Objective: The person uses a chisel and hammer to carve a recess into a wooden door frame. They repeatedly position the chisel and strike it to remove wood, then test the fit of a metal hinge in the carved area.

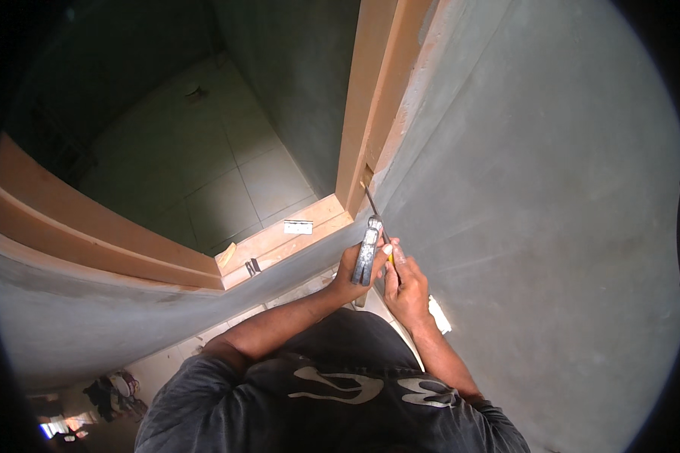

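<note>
My left hand is closed around a hammer whose worn, paint-flecked metal head faces up. In my right hand is a narrow chisel with a dark, slim shaft and a bit of yellow handle showing between the fingers. Its tip points at a small notch cut in the side of the upright wooden frame; whether it touches the wood is hard to tell. The hammer head is close beside the chisel's shaft. My fingers cover most of both handles.
A pale metal hinge lies on the wooden sill. Nearer the left corner are a small dark metal piece and a wood offcut. A grey plastered wall rises at right. Tiled floor shows through the opening.
</note>
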The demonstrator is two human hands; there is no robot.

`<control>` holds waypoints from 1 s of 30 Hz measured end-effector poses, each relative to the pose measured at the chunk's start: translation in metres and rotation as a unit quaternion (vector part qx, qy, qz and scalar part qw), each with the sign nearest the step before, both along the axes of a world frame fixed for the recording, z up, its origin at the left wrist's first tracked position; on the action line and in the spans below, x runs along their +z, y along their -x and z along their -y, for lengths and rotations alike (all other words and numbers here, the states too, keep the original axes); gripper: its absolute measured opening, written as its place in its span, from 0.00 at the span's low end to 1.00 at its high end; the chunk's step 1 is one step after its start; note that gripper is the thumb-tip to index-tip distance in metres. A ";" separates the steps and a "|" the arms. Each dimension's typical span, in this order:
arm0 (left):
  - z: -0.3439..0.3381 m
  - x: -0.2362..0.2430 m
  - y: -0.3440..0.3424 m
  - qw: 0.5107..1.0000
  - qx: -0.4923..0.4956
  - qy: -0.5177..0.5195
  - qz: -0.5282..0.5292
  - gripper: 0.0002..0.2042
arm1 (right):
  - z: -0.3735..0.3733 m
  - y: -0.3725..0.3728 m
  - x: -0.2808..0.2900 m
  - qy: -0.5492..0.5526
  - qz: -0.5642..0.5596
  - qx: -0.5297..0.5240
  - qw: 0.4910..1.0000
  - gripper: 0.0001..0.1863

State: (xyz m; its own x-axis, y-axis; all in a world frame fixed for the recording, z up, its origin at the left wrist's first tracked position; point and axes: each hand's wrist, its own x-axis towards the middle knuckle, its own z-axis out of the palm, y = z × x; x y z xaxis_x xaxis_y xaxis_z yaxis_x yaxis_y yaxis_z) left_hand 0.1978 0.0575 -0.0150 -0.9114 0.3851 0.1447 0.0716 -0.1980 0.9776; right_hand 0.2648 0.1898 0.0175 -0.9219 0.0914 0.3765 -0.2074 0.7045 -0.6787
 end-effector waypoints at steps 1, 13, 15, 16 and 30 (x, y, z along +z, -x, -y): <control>0.000 0.002 -0.001 1.000 -0.002 0.003 0.004 0.16 | 0.000 -0.001 0.001 0.001 0.001 0.000 1.000 0.23; -0.006 0.016 -0.002 0.999 0.033 -0.026 0.006 0.11 | -0.004 0.005 0.003 0.010 -0.008 0.006 1.000 0.22; -0.003 0.010 0.007 1.000 0.022 0.016 0.006 0.20 | 0.000 0.013 0.006 -0.012 -0.008 0.009 1.000 0.21; -0.002 0.009 0.013 1.000 0.010 0.021 0.005 0.21 | -0.001 0.012 0.008 -0.008 -0.011 0.011 1.000 0.20; 0.000 0.004 0.012 0.999 0.016 -0.002 -0.028 0.11 | 0.002 0.014 0.005 -0.006 -0.012 0.005 1.000 0.21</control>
